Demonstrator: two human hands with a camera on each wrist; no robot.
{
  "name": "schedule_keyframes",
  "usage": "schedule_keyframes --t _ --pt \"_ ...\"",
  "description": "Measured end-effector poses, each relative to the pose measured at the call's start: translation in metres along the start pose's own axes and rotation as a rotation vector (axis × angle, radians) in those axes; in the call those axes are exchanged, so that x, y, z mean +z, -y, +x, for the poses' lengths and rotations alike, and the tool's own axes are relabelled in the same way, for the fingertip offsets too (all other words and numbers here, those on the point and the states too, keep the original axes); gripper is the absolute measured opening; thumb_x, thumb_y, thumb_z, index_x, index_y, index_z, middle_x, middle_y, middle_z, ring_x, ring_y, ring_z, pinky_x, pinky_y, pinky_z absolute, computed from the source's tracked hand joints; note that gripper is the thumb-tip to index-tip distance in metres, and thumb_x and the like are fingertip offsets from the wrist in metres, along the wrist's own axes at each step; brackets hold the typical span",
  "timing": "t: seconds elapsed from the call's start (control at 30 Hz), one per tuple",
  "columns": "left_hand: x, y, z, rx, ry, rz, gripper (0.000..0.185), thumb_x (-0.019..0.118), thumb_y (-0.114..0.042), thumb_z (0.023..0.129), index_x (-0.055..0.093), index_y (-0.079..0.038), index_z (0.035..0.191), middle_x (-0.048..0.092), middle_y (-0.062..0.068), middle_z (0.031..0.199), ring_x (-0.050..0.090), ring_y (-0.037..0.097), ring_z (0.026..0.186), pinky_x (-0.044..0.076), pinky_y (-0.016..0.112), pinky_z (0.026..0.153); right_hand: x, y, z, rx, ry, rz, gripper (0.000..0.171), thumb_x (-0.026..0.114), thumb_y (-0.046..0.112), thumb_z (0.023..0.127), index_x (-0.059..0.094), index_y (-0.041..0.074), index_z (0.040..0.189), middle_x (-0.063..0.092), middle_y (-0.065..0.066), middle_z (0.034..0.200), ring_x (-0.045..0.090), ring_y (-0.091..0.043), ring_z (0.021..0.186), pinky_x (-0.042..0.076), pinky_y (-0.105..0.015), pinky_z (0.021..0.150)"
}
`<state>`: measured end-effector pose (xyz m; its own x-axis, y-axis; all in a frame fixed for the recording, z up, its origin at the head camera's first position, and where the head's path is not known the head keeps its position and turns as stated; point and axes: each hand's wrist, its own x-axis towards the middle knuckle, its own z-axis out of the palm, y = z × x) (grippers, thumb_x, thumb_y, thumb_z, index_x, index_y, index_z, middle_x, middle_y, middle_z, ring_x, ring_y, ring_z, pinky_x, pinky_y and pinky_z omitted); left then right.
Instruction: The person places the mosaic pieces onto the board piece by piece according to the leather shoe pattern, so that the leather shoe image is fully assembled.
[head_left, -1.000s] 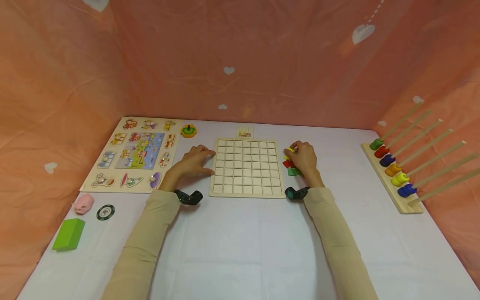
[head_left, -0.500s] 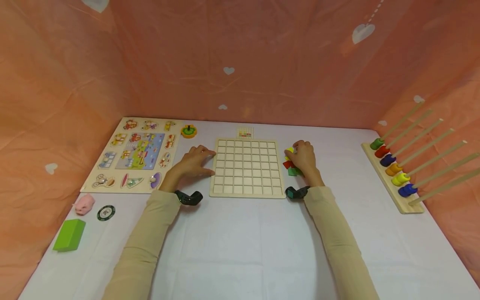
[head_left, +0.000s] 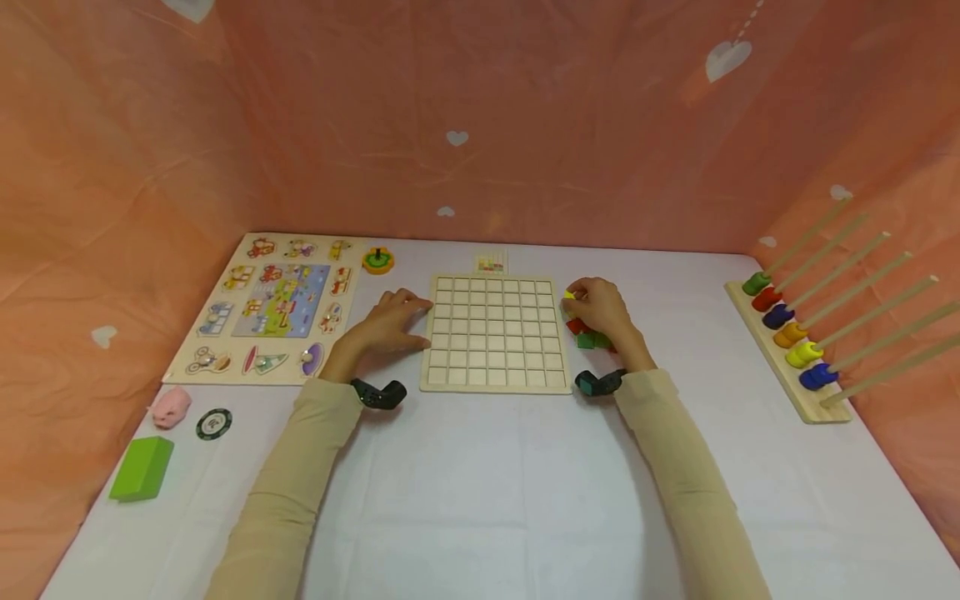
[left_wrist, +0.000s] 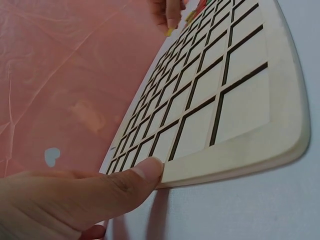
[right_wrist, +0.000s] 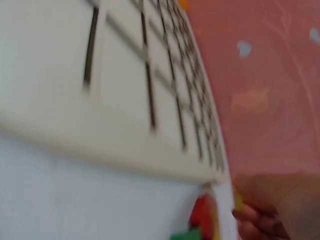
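A light wooden grid board (head_left: 495, 335) lies at the middle of the table, its squares bare. My left hand (head_left: 387, 322) rests against the board's left edge, thumb and fingers spread apart; in the left wrist view the thumb (left_wrist: 131, 182) touches the rim near a corner. Just past the right edge, my right hand (head_left: 606, 310) pinches a small yellow tile (head_left: 568, 295), also visible at the fingertips in the right wrist view. Below that hand lie red tiles (head_left: 575, 326) and green tiles (head_left: 587, 341), partly covered by it.
Behind the board lies a small pattern card (head_left: 491, 262). A picture puzzle (head_left: 172, 363), orange-and-green round toy (head_left: 378, 261), pink pig (head_left: 172, 408), dark-rimmed chip (head_left: 214, 423) and green block (head_left: 142, 468) are on the left. A rack with upright pegs (head_left: 812, 408) stands at right.
The right hand has shifted slightly back and left toward the board's edge with the yellow tile, showing more of the green tiles. The left hand has kept its place.
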<state>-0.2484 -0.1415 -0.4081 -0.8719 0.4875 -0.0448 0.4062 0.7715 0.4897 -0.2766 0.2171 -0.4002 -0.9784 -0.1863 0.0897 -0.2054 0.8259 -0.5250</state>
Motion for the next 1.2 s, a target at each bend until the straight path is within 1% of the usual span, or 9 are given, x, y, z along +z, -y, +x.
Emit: schedule_keyframes --t 0.1,0.17,0.27,0.37,0.53,0.67,0.93,1.03,1.2 --pt "-0.001 0.0 0.0 0.007 0.001 -0.02 0.065 0.074 -0.023 0.079 0.046 -0.001 0.134 0.041 0.022 0.127 0.033 0.036 0.115 0.03 0.049 0.099 0.002 0.015 0.001 -0.145 0.09 0.046 0.028 0.065 0.014 0.086 0.064 -0.005 0.107 0.061 -0.017 0.094 0.055 -0.028 0.086 0.046 -0.04 0.077" --pt "0.0 0.0 0.0 0.011 0.003 -0.031 0.065 0.074 -0.022 0.079 0.046 0.0 0.134 0.041 0.023 0.127 0.033 0.036 0.114 0.03 0.05 0.1 0.007 0.023 0.002 -0.24 0.132 0.065 0.026 0.066 0.012 0.085 0.064 -0.004 0.106 0.061 -0.015 0.092 0.054 -0.025 0.085 0.045 -0.037 0.077" --pt "0.001 0.0 0.0 0.023 0.002 -0.041 0.066 0.074 -0.021 0.079 0.046 0.001 0.134 0.041 0.024 0.126 0.032 0.037 0.114 0.03 0.05 0.1 0.015 0.037 0.003 -0.334 0.173 0.094 0.024 0.067 0.01 0.085 0.065 -0.003 0.105 0.061 -0.013 0.093 0.054 -0.024 0.085 0.045 -0.036 0.077" --pt "0.001 0.0 0.0 0.043 -0.003 -0.059 0.066 0.074 -0.021 0.079 0.045 0.004 0.134 0.04 0.025 0.126 0.033 0.037 0.114 0.03 0.05 0.1 0.024 0.048 0.004 -0.412 0.188 0.108 0.024 0.067 0.009 0.085 0.065 -0.002 0.106 0.062 -0.013 0.096 0.055 -0.024 0.086 0.046 -0.036 0.077" --pt "0.002 0.002 0.001 0.061 -0.016 -0.085 0.068 0.075 -0.019 0.078 0.044 0.009 0.132 0.04 0.027 0.126 0.034 0.039 0.116 0.03 0.05 0.101 0.037 0.065 0.004 -0.445 0.243 0.119 0.027 0.067 0.012 0.085 0.064 0.0 0.11 0.061 -0.012 0.1 0.056 -0.022 0.088 0.048 -0.034 0.078" --pt "0.004 0.005 0.001 0.06 -0.025 -0.084 0.069 0.076 -0.02 0.077 0.045 0.01 0.131 0.042 0.026 0.126 0.035 0.039 0.117 0.029 0.049 0.102 0.046 0.077 0.005 -0.461 0.276 0.118 0.027 0.068 0.012 0.085 0.064 0.001 0.11 0.06 -0.011 0.1 0.057 -0.022 0.089 0.048 -0.032 0.079" --pt "0.004 0.006 0.0 0.043 -0.022 -0.123 0.069 0.076 -0.02 0.078 0.044 0.01 0.132 0.041 0.025 0.127 0.034 0.038 0.12 0.028 0.049 0.104 0.063 0.092 0.01 -0.506 0.277 0.084 0.024 0.068 0.011 0.085 0.066 0.005 0.108 0.058 -0.007 0.094 0.05 -0.018 0.084 0.043 -0.03 0.077" --pt "0.004 0.006 0.0 0.043 -0.021 -0.138 0.069 0.076 -0.02 0.078 0.044 0.009 0.132 0.041 0.025 0.127 0.034 0.037 0.12 0.029 0.049 0.103 0.068 0.095 0.012 -0.507 0.287 0.062 0.024 0.067 0.012 0.086 0.066 0.006 0.109 0.058 -0.006 0.096 0.049 -0.017 0.083 0.042 -0.029 0.076" --pt "0.004 0.007 0.0 0.05 -0.021 -0.148 0.069 0.076 -0.02 0.078 0.044 0.009 0.132 0.041 0.025 0.127 0.035 0.037 0.12 0.029 0.049 0.103 0.075 0.096 0.014 -0.523 0.286 0.036 0.025 0.065 0.012 0.087 0.065 0.007 0.112 0.058 -0.006 0.102 0.052 -0.017 0.089 0.044 -0.029 0.08"
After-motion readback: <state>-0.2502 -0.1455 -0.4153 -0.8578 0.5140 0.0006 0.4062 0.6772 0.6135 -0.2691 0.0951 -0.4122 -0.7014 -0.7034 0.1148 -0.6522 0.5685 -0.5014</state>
